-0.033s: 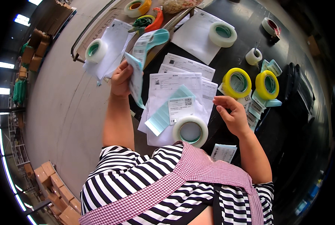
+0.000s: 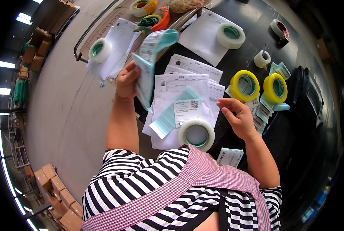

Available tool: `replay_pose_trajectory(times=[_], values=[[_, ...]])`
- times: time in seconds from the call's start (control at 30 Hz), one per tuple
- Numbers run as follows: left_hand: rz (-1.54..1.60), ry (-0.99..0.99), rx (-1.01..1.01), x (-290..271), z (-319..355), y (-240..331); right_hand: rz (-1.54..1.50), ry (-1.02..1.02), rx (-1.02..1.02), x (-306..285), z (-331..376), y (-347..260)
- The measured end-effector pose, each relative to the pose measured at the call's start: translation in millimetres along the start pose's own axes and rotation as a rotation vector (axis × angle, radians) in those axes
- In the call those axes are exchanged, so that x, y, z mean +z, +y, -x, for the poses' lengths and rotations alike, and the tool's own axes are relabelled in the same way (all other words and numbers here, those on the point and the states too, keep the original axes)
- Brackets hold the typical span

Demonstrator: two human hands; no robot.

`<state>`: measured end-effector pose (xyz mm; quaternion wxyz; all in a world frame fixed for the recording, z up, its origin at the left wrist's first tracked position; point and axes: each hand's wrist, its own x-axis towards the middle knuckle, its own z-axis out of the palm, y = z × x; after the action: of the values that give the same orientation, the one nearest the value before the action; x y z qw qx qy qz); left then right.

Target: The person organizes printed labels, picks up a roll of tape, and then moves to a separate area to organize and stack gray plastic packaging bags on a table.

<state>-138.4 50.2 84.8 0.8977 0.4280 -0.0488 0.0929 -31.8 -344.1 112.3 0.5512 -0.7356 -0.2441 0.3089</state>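
My left hand (image 2: 128, 81) is closed on a folded strip of barcode labels (image 2: 145, 79) on pale green backing. The strip's upper end curls over to the right, and its lower end hangs beside the paper stack. My right hand (image 2: 239, 121) is held above the right edge of the printed sheets (image 2: 182, 83), fingers loosely bent and apart, with nothing seen in it. On the top sheet lies a piece of green backing (image 2: 162, 125) with a white label (image 2: 185, 111) at its right. A roll of clear tape (image 2: 182, 141) rests on the stack's near end.
Two yellow tape rolls (image 2: 234, 91) stand at the right over more label strips (image 2: 263, 114). A small label stack (image 2: 230, 157) lies near my body. Farther off are clear tape rolls (image 2: 239, 42) and a tape dispenser (image 2: 283, 32). Left, a cart (image 2: 88, 44) carries papers and tape.
The label strip in my left hand has swung slightly to the right, its curled top included. The view has shifted a little; my right hand stays in place.
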Motion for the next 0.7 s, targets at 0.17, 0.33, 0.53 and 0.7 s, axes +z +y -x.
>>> replay_pose_trajectory(times=[0.17,0.33,0.53,0.7], values=[[-0.572,-0.097,-0.215,79.9,-5.9,-34.5,-0.708,-0.105,0.096,32.1,-28.2,-25.5],[-0.755,-0.031,-0.140,127.1,8.7,-88.2,-0.894,0.070,0.281,27.5,-37.9,-3.5],[-0.330,0.057,-0.254,49.7,24.7,-60.2,-0.826,0.150,0.225,-25.8,-24.4,15.1],[-1.463,-0.036,-0.327,-3.1,16.0,-37.4,-0.614,0.276,0.228,-50.3,-10.7,39.4]])
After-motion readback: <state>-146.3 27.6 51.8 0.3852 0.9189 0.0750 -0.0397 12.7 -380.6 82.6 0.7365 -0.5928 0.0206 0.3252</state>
